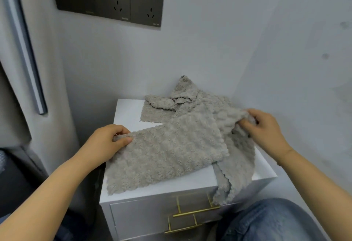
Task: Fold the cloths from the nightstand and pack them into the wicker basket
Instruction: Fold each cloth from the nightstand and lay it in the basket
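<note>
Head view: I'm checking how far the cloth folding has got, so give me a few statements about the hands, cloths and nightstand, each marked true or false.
1. The left hand pinches a corner of the front cloth. True.
2. The right hand lies flat and open on the nightstand. False: its fingers grip bunched cloth.
3. A wicker basket stands on the nightstand. False: no basket is in view.
4. Part of a cloth hangs over the nightstand's front edge, above the gold drawer handles. True.
5. More cloths lie crumpled at the back of the nightstand. True.
6. The cloths are bright blue. False: they are grey-beige.
</note>
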Motion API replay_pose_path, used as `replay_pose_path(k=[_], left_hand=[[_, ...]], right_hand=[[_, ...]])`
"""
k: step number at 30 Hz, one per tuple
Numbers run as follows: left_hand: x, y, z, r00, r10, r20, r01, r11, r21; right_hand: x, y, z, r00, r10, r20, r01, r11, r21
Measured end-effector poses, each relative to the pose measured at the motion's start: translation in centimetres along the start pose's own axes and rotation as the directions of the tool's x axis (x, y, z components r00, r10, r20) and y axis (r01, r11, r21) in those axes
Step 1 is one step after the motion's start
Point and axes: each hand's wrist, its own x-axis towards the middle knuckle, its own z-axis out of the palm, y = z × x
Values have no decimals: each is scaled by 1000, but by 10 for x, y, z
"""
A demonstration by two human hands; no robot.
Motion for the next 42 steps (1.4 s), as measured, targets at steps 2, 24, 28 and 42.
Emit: replay_pose_path(k=[2,24,28,42], left_hand=[[-1,2,-2,1000,2,-7,-2,1000,-23],[-6,-5,-3,997,-74,36,75,997,-17],[-20,-1,-6,995,-74,73,76,997,-32],[-70,-2,-13,971,-160,178,203,945,-257]], right_hand=[[21,-12,-11,991,83,-106,-62,981,185],[9,-32,64,969,-30,246,145,874,-463],[2,-24,92,944,-5,330,155,889,-432],[79,-97,110,933,-149,328,137,989,60]])
